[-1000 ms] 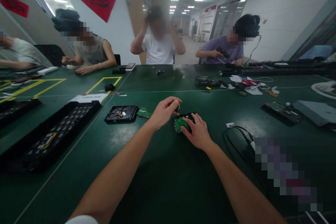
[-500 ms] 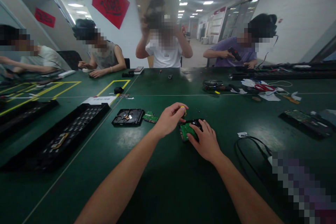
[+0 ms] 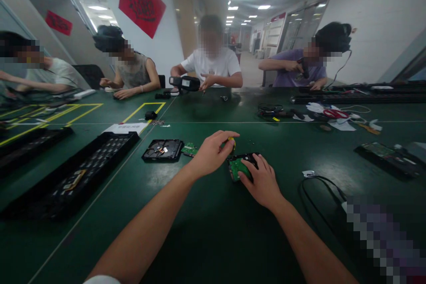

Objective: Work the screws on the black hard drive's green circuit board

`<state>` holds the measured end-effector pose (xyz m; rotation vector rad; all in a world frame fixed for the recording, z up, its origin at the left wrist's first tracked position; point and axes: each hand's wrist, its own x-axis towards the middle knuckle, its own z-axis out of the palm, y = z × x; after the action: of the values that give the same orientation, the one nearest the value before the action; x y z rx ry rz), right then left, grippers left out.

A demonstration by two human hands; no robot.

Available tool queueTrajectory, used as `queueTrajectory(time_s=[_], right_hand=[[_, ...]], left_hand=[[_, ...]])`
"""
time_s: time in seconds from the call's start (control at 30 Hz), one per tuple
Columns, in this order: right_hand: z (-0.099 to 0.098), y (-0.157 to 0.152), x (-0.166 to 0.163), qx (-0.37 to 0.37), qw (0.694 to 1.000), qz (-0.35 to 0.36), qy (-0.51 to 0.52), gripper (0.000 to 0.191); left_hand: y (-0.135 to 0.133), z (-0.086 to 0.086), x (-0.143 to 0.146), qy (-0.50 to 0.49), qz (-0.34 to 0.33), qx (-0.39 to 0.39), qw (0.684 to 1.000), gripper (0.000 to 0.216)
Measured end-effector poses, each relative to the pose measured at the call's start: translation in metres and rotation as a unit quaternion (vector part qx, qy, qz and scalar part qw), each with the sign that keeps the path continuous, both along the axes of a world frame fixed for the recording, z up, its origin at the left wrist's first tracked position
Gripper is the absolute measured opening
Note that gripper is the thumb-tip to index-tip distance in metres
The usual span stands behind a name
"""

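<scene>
In the middle of the table lies a black hard drive (image 3: pixel 244 165) with its green circuit board facing up. My right hand (image 3: pixel 261 177) grips it from the right, thumb and fingers spread over the board and far edge. Just above the drive's far left corner, my left hand (image 3: pixel 213 153) pinches a small yellow screwdriver (image 3: pixel 232 143); its shaft is hidden. To the left rest an opened black drive casing (image 3: pixel 163 149) and a loose green circuit board (image 3: pixel 189 149), partly behind my left hand. Tiny dark bits (image 3: pixel 251 143), perhaps screws, are scattered beyond the drive.
A long black slotted tray (image 3: pixel 100 168) stands at the left. At the right are a black cable (image 3: pixel 304 186), a device with an exposed board (image 3: pixel 386 157), and a pile of wires and papers (image 3: pixel 336 113). Several people sit across the table; one holds a black headset (image 3: pixel 184 83).
My left hand has shifted slightly left and lower, its index finger straighter. My right hand keeps its hold on the drive. The person opposite has brought the headset down to the table.
</scene>
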<state>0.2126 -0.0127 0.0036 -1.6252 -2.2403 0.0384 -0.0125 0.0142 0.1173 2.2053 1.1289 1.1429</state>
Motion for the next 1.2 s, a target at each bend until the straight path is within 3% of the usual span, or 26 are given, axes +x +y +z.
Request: queueTrajectory(time_s=[0.27, 0.53, 0.73, 1.03, 1.2], right_hand=[[0.001, -0.001, -0.001, -0.011, 1.000, -0.004, 0.001, 0.053], [0.001, 0.000, -0.001, -0.023, 1.000, -0.006, -0.005, 0.056], [0.002, 0.000, -0.001, -0.024, 1.000, -0.004, -0.002, 0.057], [0.005, -0.002, -0.002, -0.047, 0.999, -0.005, 0.003, 0.057], [0.007, -0.002, -0.002, -0.058, 0.998, -0.006, 0.010, 0.058]], left_hand=[[0.003, -0.004, 0.004, 0.034, 0.003, 0.079, 0.996, 0.028], [0.005, -0.010, 0.002, 0.076, -0.034, 0.123, 0.989, 0.041], [0.003, -0.011, 0.002, 0.112, 0.025, 0.140, 0.983, 0.037], [0.007, -0.009, -0.004, 0.131, 0.025, 0.157, 0.978, 0.037], [0.009, -0.013, -0.007, 0.137, 0.062, 0.172, 0.973, 0.033]])
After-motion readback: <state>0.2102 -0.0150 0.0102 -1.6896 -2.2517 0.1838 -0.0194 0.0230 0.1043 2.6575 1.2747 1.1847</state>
